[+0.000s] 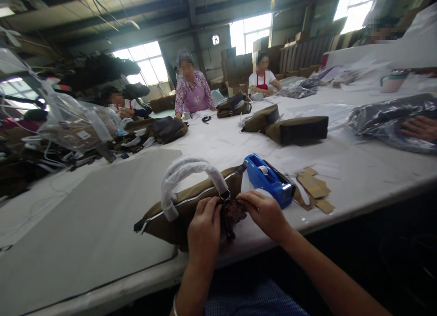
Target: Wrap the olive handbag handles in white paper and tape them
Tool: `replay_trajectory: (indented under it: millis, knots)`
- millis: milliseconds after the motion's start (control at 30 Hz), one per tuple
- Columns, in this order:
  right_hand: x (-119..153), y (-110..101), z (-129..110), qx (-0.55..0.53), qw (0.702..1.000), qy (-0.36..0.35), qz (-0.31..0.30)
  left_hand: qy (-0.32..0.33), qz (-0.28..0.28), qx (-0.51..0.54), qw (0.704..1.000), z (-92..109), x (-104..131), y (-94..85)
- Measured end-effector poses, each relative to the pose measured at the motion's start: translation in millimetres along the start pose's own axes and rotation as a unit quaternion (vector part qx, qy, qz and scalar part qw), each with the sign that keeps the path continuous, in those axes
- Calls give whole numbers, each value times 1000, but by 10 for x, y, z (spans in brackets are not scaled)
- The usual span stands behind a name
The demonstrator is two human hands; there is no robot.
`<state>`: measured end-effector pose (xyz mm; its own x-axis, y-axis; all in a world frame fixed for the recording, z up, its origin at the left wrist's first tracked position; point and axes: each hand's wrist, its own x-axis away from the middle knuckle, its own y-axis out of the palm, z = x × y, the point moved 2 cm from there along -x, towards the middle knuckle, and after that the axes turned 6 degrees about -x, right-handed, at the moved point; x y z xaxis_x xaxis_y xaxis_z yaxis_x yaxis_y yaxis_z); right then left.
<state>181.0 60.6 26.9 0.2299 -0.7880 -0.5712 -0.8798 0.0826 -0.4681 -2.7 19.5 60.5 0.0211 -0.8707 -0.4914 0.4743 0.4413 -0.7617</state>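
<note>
An olive-brown handbag (pixel 201 188) with a silver zipper lies near the table's front edge. Its handle (pixel 191 163) is wrapped in white padding. A dark, brownish charm (pixel 235 212) hangs by the ring at the handle's base. My left hand (pixel 205 227) is closed, with thumb and fingers pinched at the charm's left side by that ring. From the right, my right hand (pixel 264 213) pinches the charm's upper part. Just behind my right hand stands a blue tape dispenser (pixel 269 179).
Brown cardboard pieces (pixel 316 188) lie right of the dispenser. More olive bags (pixel 297 129) stand farther back on the white table (pixel 362 170). Plastic-wrapped goods (pixel 382 120) lie at the right, under another person's hand. Several people are around the table, with piled bags at the left.
</note>
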Motion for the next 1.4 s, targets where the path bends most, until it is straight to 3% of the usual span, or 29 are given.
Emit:
replay_trajectory:
  millis: [100, 233, 367, 433, 500, 567, 600, 667, 767, 800, 867, 933, 1067, 1133, 1267, 1400]
  knots:
    - [-32, -23, -20, 12, 1000, -3, -1, 6, -18, -11, 1000, 20, -82, -21]
    - [-20, -171, 7, 53, 998, -5, -16, -19, -4, 108, 994, -87, -117, -112]
    - [66, -441, 46, 132, 991, 24, 3, -151, 16, 300, 942, -270, -51, -171]
    - [99, -550, 15, 135, 989, 46, 37, -177, 19, 372, 911, -270, -22, -160]
    - [109, -602, -39, 67, 991, 88, 78, -182, 17, 429, 885, -205, -16, -135]
    - [102, -579, -92, -98, 978, 150, 105, -187, -1, 490, 851, -108, -27, -99]
    - [96, -540, -115, -202, 957, 179, 109, -190, -13, 515, 836, -56, -34, -81]
    - [83, -426, -156, -400, 882, 227, 99, -185, -28, 544, 818, 39, -49, -50]
    - [82, -249, -194, -572, 767, 279, 80, -160, -21, 536, 828, 137, -53, -18]
    - [86, -201, -198, -596, 744, 293, 80, -153, -21, 527, 835, 158, -49, -9]
    - [93, -128, -197, -611, 725, 307, 87, -146, -29, 502, 852, 185, -36, 7]
    - [95, -80, -192, -596, 739, 300, 94, -129, -39, 465, 875, 201, -25, 8]
    - [80, -52, -188, -488, 834, 228, 121, -38, -13, 354, 934, 228, -30, -42]
    - [75, -47, -194, -438, 868, 202, 122, 10, 10, 303, 953, 245, -40, -75]
    - [78, -27, -212, -396, 892, 194, 94, 41, 8, 273, 961, 271, -49, -101]
    - [86, -22, -216, -389, 891, 204, 113, -31, -29, 302, 952, 252, -33, -73]
